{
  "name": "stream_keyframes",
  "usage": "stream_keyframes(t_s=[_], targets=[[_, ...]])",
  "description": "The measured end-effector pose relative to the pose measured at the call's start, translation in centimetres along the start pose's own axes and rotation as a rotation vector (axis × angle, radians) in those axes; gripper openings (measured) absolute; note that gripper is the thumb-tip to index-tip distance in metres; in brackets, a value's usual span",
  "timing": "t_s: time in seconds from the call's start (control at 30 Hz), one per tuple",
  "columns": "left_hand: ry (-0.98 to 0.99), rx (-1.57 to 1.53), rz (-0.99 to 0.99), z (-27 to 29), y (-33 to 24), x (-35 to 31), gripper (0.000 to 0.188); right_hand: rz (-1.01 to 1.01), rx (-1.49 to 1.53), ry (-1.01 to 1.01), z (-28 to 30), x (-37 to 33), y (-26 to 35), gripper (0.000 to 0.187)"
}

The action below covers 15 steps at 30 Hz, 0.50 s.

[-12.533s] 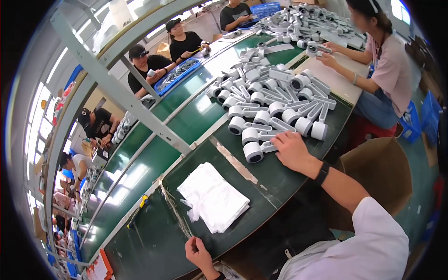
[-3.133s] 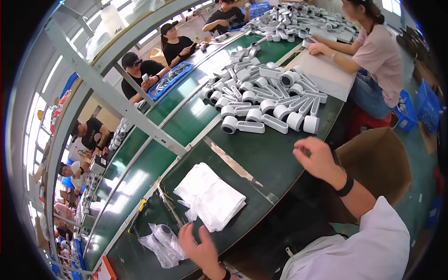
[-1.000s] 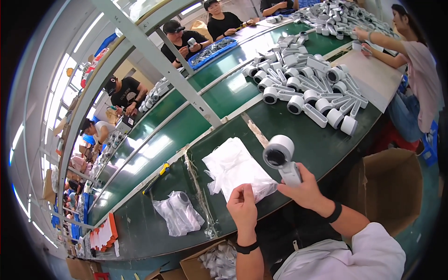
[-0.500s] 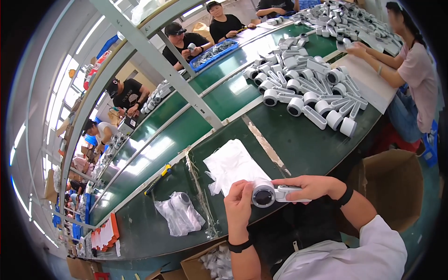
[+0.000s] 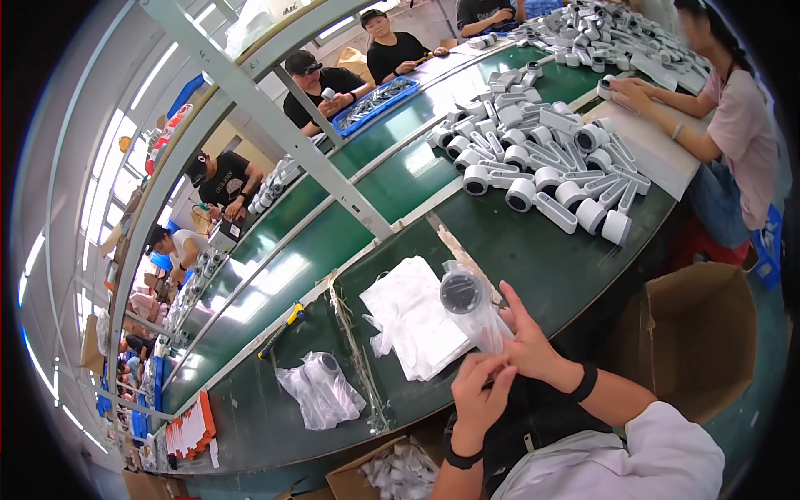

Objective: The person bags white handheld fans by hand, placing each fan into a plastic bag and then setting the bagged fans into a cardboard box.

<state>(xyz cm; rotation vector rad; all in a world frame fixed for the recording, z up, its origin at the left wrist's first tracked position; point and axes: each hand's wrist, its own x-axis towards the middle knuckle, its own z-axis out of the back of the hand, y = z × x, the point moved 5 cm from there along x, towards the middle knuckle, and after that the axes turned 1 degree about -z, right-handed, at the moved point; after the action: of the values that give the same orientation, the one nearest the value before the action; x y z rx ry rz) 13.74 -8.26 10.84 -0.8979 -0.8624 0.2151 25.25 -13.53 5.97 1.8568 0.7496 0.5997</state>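
Both my hands hold one grey handheld device (image 5: 467,302) wrapped in a clear plastic bag, its round dark head pointing up. My right hand (image 5: 527,337) grips its handle from the right. My left hand (image 5: 479,393) closes on the bag's lower end, near my chest. Just behind the device lies a stack of clear plastic bags (image 5: 412,318) on the green table (image 5: 533,258). A bagged device (image 5: 321,387) lies further left on the table.
A pile of several unbagged grey devices (image 5: 550,162) covers the table's far right. An open cardboard box (image 5: 696,333) stands at my right. A yellow-handled tool (image 5: 282,327) lies on the table. A person in pink (image 5: 725,125) works beside the pile; other workers sit across the belt.
The device has gone from lying sideways between my hands to standing head-up inside the plastic bag. My left hand dropped to the bag's lower end.
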Motion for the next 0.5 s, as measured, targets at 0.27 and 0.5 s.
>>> stream_keyframes(t_s=[0.27, 0.5], targets=[[-0.265, -0.448, 0.512, 1.8, 5.2, -2.6, 0.030, -0.135, -0.002, 0.053, -1.8, -0.4, 0.1, 0.051], [-0.125, -0.785, 0.681, 0.5, 6.3, -3.8, 0.050, 0.324, -0.583, -0.057, -3.5, -1.0, 1.3, 0.041]])
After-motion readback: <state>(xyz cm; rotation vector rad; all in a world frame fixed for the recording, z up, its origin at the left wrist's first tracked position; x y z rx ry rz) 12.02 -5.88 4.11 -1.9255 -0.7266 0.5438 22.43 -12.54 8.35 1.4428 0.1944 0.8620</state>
